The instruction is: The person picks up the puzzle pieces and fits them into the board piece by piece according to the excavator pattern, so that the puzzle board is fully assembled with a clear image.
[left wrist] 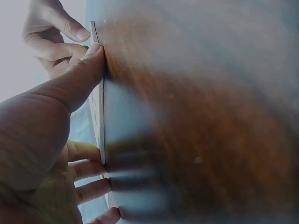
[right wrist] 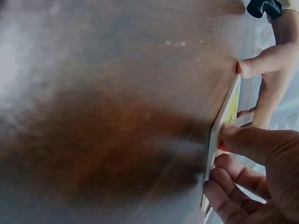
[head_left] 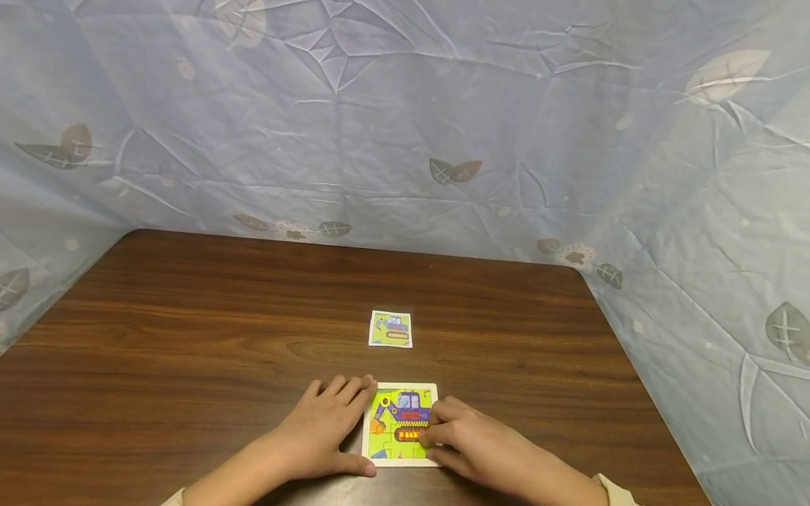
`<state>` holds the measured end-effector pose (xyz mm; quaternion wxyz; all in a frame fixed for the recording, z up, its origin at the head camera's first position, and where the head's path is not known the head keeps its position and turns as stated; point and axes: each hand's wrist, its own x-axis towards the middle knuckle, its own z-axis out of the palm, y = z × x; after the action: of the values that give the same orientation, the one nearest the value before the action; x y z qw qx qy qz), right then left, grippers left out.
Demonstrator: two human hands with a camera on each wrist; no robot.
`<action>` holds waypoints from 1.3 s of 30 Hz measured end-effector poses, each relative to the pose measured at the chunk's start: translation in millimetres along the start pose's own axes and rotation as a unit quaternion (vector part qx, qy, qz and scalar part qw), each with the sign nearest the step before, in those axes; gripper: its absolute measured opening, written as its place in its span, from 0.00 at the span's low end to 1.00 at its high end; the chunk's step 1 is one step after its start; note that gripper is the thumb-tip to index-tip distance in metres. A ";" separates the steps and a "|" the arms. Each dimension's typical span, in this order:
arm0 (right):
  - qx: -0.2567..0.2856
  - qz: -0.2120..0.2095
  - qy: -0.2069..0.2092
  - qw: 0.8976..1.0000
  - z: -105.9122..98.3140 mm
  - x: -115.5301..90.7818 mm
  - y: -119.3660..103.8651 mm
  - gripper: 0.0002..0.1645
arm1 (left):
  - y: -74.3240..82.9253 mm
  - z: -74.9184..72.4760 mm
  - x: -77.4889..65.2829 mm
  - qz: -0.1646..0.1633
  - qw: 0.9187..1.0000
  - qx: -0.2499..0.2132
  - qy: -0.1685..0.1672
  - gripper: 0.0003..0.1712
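Observation:
A square jigsaw puzzle (head_left: 386,444) of a purple digger on yellow-green lies in a white-edged tray on the table. My left hand (head_left: 319,432) rests at its left side, with fingers extended along the upper left edge and thumb at the near left corner. In the left wrist view the thumb (left wrist: 88,60) touches the tray's thin edge (left wrist: 102,121). My right hand (head_left: 471,439) is at the right side, its fingers curled. Its thumb and index finger pinch at a piece near the lower right, mostly hidden by the fingers. The right wrist view shows the thumb (right wrist: 243,140) over the tray edge (right wrist: 212,144).
Beyond the puzzle lies a small picture card (head_left: 390,329) with the same digger. Dark wood-grain table (head_left: 221,316) spreads around both. Pale blue leaf-print cloth (head_left: 392,126) hangs at the back and sides.

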<state>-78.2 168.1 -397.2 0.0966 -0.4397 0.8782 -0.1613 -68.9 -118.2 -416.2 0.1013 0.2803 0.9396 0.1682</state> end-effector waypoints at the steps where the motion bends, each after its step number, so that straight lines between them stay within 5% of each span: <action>1: -0.003 0.000 -0.001 1.000 -0.2 0.4 0.0 0.08 | 0.0 0.0 0.3 0.000 1.000 -0.001 0.000 0.67; 9: -0.052 -0.007 0.000 0.999 2.9 -1.2 0.1 0.10 | 0.1 0.9 1.0 -0.002 1.000 -0.007 -0.008 0.68; 16: -0.033 0.093 -0.016 0.995 1.4 -11.2 8.6 0.49 | 0.8 1.7 0.8 -0.001 1.000 -0.002 -0.010 0.68; 19: -0.024 0.115 -0.032 0.993 -0.4 -13.1 13.0 0.57 | 0.6 1.4 0.4 0.001 1.000 0.000 -0.010 0.68; 31: -0.007 0.118 -0.043 0.992 -5.2 23.7 25.7 0.54 | -20.1 -11.1 8.8 0.002 1.000 0.024 0.011 0.63; 39: -0.001 0.127 -0.045 0.991 -7.8 45.3 31.6 0.54 | -37.9 -18.7 17.5 -0.015 1.000 -0.006 0.013 0.62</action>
<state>-131.1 151.0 -402.8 0.1553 -0.3314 0.9219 -0.1272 -107.2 -143.0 -414.8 0.0937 0.2635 0.9438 0.1761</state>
